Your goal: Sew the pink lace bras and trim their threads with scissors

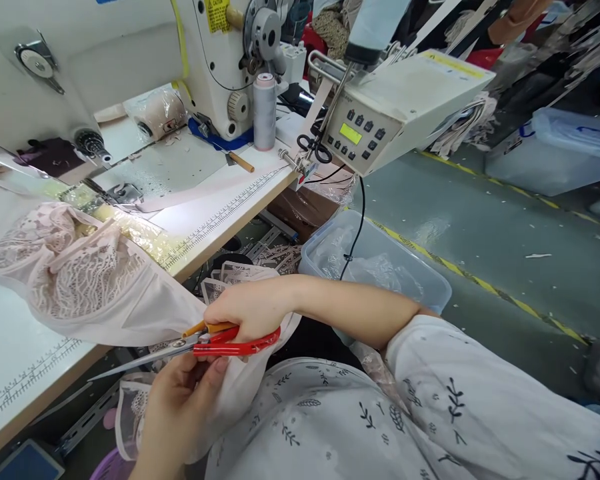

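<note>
Scissors (237,348) with red handles are gripped in my right hand (255,303). Their blades point left and look only slightly apart. A thin orange piece (196,329) shows under the same hand, beside the scissors; what it belongs to is unclear. Just below, my left hand (175,403) is closed, its thumb and fingers pinching the pale pink fabric near the red handle. This fabric appears to be part of a pale pink lace bra (93,277), whose cups lie on the table edge while its band runs to my hands and down over my lap.
A sewing machine (220,73) stands on the white table (220,213) with printed rulers. Nearby are a thread cone (265,112), a wooden-handled tool (241,161) and a control box (375,113) with black scissors (315,148) hanging beside it. Below sits a clear plastic bin (380,257).
</note>
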Tool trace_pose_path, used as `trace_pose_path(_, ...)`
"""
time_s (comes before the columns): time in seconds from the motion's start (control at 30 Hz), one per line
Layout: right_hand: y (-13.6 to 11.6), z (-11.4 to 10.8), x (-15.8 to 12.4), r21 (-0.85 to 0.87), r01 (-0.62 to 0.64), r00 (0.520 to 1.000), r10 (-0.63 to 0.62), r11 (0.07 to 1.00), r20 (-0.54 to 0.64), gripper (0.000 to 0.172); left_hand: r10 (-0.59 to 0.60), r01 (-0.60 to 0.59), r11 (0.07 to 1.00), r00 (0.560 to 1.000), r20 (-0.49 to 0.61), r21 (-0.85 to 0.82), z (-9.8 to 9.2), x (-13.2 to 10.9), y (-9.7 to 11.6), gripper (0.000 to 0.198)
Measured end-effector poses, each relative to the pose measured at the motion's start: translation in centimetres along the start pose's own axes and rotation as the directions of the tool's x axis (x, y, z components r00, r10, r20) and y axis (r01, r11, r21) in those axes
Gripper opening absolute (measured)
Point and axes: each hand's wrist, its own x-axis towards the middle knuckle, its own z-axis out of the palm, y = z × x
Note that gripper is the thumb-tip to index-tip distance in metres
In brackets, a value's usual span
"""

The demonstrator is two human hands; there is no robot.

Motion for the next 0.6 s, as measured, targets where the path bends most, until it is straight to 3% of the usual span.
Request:
trace_pose_path(0.3, 0.4, 0.2, 0.3, 0.015, -0.013, 1.0, 0.013, 1.0, 0.019, 0.016, -0.018, 0.02, 0.999, 0.999, 0.032, -0.039, 0.3, 0.6, 0.3, 0.028)
trace_pose_path(0.6, -0.7, 1.1, 0.4, -0.159, -0.018, 1.0, 0.014, 0.987, -0.025, 0.029, -0.044, 0.052, 0.983, 0.998, 0.048, -0.177, 1.1, -0.2, 0.6, 0.027)
